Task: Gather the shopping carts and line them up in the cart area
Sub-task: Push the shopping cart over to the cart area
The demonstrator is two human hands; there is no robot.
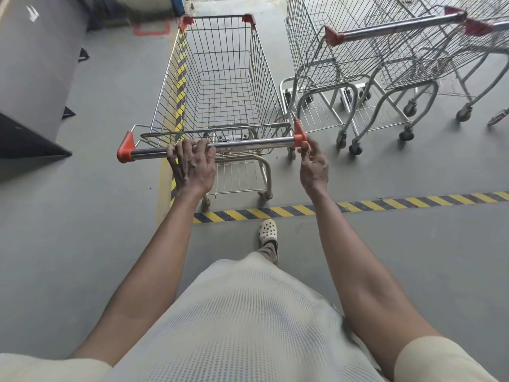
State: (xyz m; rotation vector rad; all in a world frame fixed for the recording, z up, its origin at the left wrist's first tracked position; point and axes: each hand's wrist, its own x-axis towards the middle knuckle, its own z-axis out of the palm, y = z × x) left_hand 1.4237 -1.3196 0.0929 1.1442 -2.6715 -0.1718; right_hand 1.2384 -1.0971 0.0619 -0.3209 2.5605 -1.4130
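A wire shopping cart (220, 78) with orange corner caps stands straight ahead of me, past the yellow-black floor stripe (358, 206). My left hand (192, 164) grips its chrome handle bar (253, 143) left of centre. My right hand (314, 164) is just off the bar's right end, fingers relaxed, fingertips touching the orange end cap (299, 133). To the right, two more carts (371, 59) stand nested together, handles toward me.
A second striped line (180, 78) runs forward under the cart's left side. A grey pillar (35, 64) and a dark ledge (24, 139) stand at the left. A red floor marking (151, 30) lies far ahead. My foot (267, 230) is behind the stripe.
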